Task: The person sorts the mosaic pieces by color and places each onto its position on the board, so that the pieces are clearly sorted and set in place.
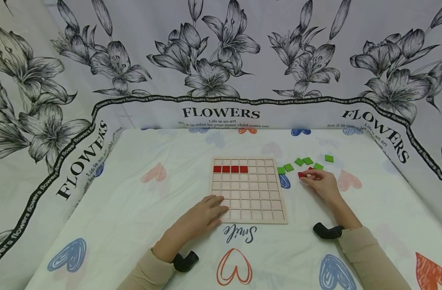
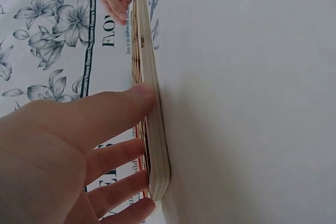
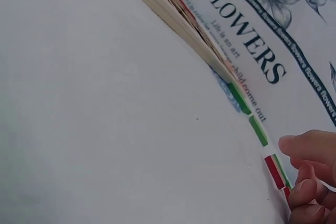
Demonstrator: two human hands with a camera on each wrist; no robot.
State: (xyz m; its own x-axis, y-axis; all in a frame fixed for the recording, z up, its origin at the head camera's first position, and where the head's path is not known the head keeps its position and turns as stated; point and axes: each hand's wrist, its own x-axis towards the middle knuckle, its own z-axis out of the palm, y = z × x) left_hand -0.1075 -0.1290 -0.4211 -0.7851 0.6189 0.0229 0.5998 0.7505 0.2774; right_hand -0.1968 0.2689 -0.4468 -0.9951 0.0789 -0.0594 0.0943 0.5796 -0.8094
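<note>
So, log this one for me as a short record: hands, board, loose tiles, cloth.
Left hand: fingers on the near left corner of the wooden board
Right hand: fingers at a loose red tile; grip unclear
Board: four red tiles in the second row from the far edge
Loose green tiles: right of board
Cloth: white, printed hearts

The tiles (image 1: 234, 169) are red or green, the gridded board (image 1: 250, 194) pale beige, the white cloth (image 1: 134, 213) heart-patterned.
</note>
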